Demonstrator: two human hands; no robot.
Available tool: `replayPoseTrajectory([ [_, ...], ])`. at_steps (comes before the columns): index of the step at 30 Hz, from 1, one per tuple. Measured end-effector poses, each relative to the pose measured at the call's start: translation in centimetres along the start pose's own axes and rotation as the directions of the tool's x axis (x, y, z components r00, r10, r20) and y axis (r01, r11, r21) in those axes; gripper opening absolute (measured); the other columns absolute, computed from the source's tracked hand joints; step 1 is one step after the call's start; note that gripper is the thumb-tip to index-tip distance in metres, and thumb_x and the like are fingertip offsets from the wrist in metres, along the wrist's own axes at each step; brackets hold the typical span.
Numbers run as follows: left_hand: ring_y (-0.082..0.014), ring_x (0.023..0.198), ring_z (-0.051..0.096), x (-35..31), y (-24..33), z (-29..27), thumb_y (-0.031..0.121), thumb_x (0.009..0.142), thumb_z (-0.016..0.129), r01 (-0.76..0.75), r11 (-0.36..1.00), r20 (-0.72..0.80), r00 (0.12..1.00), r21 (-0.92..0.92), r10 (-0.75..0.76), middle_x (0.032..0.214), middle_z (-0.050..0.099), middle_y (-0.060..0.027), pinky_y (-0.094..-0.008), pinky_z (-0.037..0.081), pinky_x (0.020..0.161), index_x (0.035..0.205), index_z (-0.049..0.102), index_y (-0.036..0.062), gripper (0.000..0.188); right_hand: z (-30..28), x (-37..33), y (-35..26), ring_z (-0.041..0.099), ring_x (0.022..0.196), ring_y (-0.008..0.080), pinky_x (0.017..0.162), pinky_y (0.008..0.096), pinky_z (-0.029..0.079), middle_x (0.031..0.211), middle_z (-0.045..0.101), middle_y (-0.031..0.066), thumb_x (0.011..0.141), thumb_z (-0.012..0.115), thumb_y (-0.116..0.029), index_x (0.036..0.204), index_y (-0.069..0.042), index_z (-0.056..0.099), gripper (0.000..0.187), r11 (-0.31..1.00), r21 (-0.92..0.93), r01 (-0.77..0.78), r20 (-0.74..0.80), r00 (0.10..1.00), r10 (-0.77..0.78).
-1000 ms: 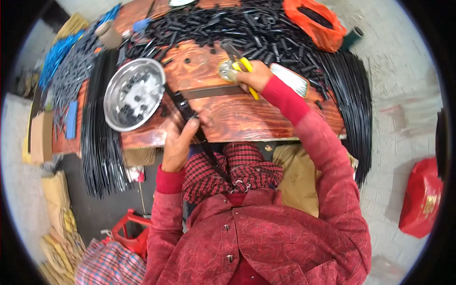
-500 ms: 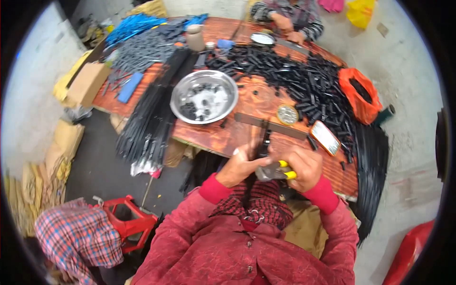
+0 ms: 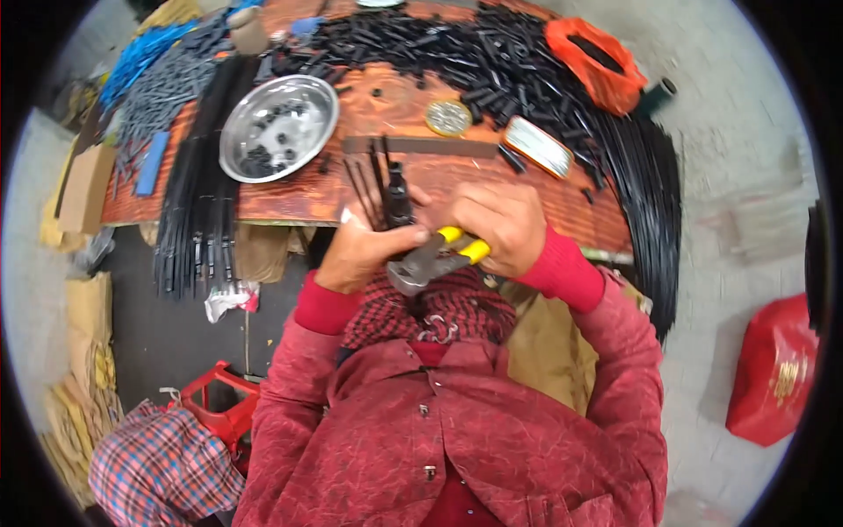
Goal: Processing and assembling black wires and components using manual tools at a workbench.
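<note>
Some bare table edge (image 3: 290, 211) — left hand (image 3: 353, 252) tight on black pieces (image 3: 398, 204); right hand (image 3: 502, 226) round pincers (image 3: 432, 262)

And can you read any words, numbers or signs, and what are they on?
Red bag: gold lettering, too small and blurred to read surely.
Crumpled white packet: any marks are too small to tell.
I can't make out any other writing.

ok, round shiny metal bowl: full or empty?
Neither, partly filled: the round shiny metal bowl holds small black pieces, with its pale bottom showing between them.
</note>
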State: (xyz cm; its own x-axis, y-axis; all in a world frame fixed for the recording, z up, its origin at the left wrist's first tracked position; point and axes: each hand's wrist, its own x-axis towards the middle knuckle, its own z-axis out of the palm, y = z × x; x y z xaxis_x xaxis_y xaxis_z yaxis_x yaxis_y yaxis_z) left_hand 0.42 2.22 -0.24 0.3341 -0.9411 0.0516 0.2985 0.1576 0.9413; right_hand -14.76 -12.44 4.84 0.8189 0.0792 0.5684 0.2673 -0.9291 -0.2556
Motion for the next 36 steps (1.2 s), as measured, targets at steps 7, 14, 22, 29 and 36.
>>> replayPoseTrajectory([
  [7, -0.0097, 0.083, 0.059, 0.6, -0.1, 0.1, 0.005, 0.074, 0.077, 0.069, 0.998, 0.125, 0.99, -0.012, -0.067, 0.09, 0.062, -0.0021, -0.024, 0.047, 0.075, 0.109, 0.059, 0.0001, 0.04, -0.2, -0.5, 1.2, 0.061, 0.067, 0.0274, 0.053, 0.0377, 0.045, 0.077, 0.057, 0.0054, 0.069, 0.071, -0.015, 0.084, -0.009, 0.058, 0.021, 0.986, 0.166, -0.028, 0.042, 0.999, 0.022],
  [14, -0.0111, 0.083, 0.059, 0.9, -0.6, 0.8, 0.005, 0.072, 0.078, -0.049, 0.998, 0.065, 0.997, -0.034, 0.051, 0.091, 0.061, -0.002, -0.0259, 0.048, 0.078, 0.11, 0.058, 0.0005, 0.044, 0.5, -1.4, 2.4, 0.063, 0.069, 0.0281, 0.057, 0.0366, 0.047, 0.081, 0.061, 0.0075, 0.071, 0.075, -0.019, 0.086, -0.007, 0.061, 0.024, 0.946, 0.292, -0.138, 0.051, 0.99, 0.128],
  [22, -0.0154, 0.075, 0.059, 1.3, -0.8, 0.5, 0.011, 0.073, 0.077, 0.016, 0.99, -0.018, 1.0, -0.143, -0.019, 0.085, 0.062, -0.0064, -0.0299, 0.049, 0.075, 0.112, 0.048, -0.003, 0.05, 1.7, -2.9, 2.2, 0.062, 0.081, 0.0257, 0.077, 0.0336, 0.048, 0.086, 0.063, 0.0105, 0.07, 0.072, -0.006, 0.097, -0.003, 0.066, 0.027, 0.741, 0.547, -0.39, 0.094, 0.908, 0.409],
  [29, -0.0097, 0.079, 0.061, 1.6, -1.2, 0.4, 0.008, 0.076, 0.076, -0.042, 0.996, -0.052, 0.998, -0.083, 0.038, 0.086, 0.064, -0.0019, -0.0239, 0.049, 0.074, 0.108, 0.056, 0.0015, 0.038, 1.5, -2.3, 0.3, 0.063, 0.08, 0.0241, 0.067, 0.0335, 0.049, 0.086, 0.061, 0.0106, 0.064, 0.074, 0.0, 0.093, -0.003, 0.066, 0.03, 0.883, 0.348, -0.315, -0.051, 0.934, 0.353],
  [36, -0.0093, 0.081, 0.06, 1.4, -1.2, 0.9, 0.009, 0.079, 0.074, -0.032, 0.996, -0.119, 0.992, 0.083, 0.042, 0.087, 0.063, -0.0016, -0.0241, 0.048, 0.076, 0.111, 0.055, 0.0014, 0.039, 2.5, -2.1, 0.3, 0.062, 0.069, 0.024, 0.06, 0.0308, 0.048, 0.081, 0.061, 0.0087, 0.064, 0.075, -0.003, 0.089, -0.005, 0.065, 0.027, 0.94, 0.213, -0.265, -0.14, 0.944, 0.298],
])
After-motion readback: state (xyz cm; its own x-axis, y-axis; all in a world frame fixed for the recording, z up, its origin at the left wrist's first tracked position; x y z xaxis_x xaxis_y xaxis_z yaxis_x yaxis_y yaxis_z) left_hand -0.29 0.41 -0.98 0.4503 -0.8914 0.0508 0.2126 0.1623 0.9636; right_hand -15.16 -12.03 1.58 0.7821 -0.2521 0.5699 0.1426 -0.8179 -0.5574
